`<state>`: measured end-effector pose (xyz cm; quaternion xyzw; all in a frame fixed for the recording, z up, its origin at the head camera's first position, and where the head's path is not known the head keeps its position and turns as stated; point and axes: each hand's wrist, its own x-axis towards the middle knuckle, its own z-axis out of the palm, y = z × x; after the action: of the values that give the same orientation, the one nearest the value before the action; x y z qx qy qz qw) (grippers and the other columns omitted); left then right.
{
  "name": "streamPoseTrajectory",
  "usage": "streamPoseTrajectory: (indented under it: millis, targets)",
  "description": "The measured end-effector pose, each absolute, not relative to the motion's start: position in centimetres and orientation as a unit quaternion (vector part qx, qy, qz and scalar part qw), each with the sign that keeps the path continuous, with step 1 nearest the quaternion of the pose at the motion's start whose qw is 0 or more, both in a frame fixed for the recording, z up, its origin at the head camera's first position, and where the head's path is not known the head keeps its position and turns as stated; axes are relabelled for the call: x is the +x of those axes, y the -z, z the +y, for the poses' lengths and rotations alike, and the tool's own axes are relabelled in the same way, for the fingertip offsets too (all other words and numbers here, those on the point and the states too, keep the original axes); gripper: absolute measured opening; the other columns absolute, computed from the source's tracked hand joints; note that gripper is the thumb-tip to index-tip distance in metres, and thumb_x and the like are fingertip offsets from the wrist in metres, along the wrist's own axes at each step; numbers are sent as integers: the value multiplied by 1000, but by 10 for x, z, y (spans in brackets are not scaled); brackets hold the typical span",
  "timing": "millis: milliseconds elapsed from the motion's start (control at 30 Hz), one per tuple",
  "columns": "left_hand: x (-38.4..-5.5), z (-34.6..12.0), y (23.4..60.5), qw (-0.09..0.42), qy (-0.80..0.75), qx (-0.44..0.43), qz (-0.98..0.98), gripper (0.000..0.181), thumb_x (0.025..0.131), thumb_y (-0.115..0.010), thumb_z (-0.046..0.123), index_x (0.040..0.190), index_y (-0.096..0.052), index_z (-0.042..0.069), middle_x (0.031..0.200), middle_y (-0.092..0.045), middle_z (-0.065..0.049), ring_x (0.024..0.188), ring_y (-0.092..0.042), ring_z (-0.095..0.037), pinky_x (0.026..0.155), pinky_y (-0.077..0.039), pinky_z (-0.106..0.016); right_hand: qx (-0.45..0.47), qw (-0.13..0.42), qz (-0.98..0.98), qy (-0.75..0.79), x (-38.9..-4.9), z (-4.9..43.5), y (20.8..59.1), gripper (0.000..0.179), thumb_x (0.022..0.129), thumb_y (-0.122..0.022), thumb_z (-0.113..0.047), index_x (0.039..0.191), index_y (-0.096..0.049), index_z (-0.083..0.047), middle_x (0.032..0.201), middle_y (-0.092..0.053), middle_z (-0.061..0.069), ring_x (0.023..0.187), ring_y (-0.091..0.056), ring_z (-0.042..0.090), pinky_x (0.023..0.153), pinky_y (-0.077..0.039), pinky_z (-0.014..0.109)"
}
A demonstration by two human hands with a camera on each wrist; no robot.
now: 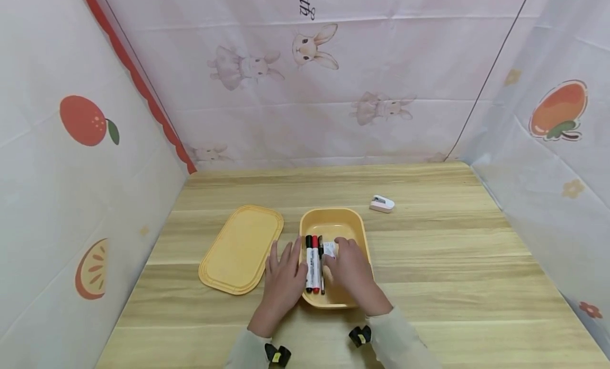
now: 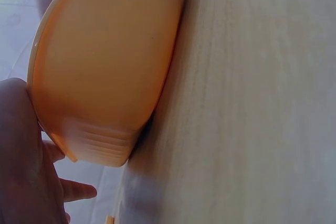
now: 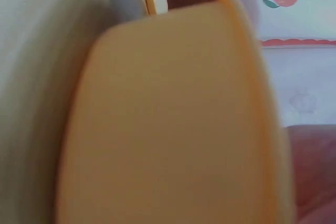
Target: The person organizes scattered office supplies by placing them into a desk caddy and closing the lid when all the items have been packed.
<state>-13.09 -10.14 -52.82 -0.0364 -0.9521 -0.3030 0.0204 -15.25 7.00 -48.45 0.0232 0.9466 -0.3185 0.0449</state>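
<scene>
A yellow plastic box (image 1: 332,215) stands uncovered on the table. Two whiteboard markers lie lengthwise along its left side, a black-capped marker (image 1: 309,266) and a red-capped marker (image 1: 315,266), with a slim pen (image 1: 321,276) beside them. My left hand (image 1: 283,284) rests at the box's left rim, fingers spread and fairly straight. Reaching inside over the right rim, my right hand (image 1: 353,271) pinches a small white printed block (image 1: 329,249) between thumb and forefinger, just right of the pen. Both wrist views mostly show the box's outer walls; the right fingertips are hidden there.
Left of the box lies its flat yellow lid (image 1: 242,250). A small white pencil sharpener (image 1: 382,204) sits behind the box to the right. Printed cloth walls (image 1: 305,131) stand along the table's back and both sides.
</scene>
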Motion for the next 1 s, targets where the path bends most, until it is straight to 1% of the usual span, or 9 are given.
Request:
streamPoseTrajectory:
  millis: [133,267,467,700,867,1000]
  targets:
    - [-132,-102,528,23,306,-39,-951,60,105,-44,39,161,-24,33,163,-34,-10,156,4,-36,120,-6,-67,-23,28,933,359,-155,84,475,53,93,-72,-32,137,-59,-6,128,-58,16,107,-61,27,91,-54,47]
    - [-133,-101,527,23,309,-38,-950,60,105,-44,39,161,-24,34,163,-33,-10,156,4,-36,120,-5,-67,-56,19,914,401,-162,99,467,49,94,-71,-29,137,-60,-8,134,-56,17,119,-59,33,97,-52,51]
    - [-131,-101,527,21,310,-32,-950,60,105,-44,39,161,-23,35,163,-34,-10,156,4,-36,120,-6,-68,-66,4,907,417,-173,123,459,50,96,-69,-24,140,-57,-6,137,-53,20,122,-55,36,96,-51,52]
    - [-130,-100,526,20,309,-30,-950,60,105,-43,39,161,-23,36,163,-33,-10,156,3,-36,120,-6,-68,-59,-22,901,430,-189,153,460,51,98,-65,-22,144,-51,-5,148,-42,24,124,-53,45,97,-51,55]
    - [-130,-100,526,19,312,-28,-950,60,104,-44,38,161,-24,37,163,-34,-9,157,3,-36,119,-6,-68,-66,-55,897,433,-204,179,467,50,98,-65,-17,143,-50,0,144,-43,27,123,-51,44,100,-48,56]
    - [-130,-100,525,19,312,-29,-949,60,104,-45,37,161,-24,36,163,-34,-10,156,2,-37,120,-7,-68,-56,-58,899,430,-217,198,474,53,98,-65,-15,144,-48,4,140,-43,31,122,-49,45,100,-46,57]
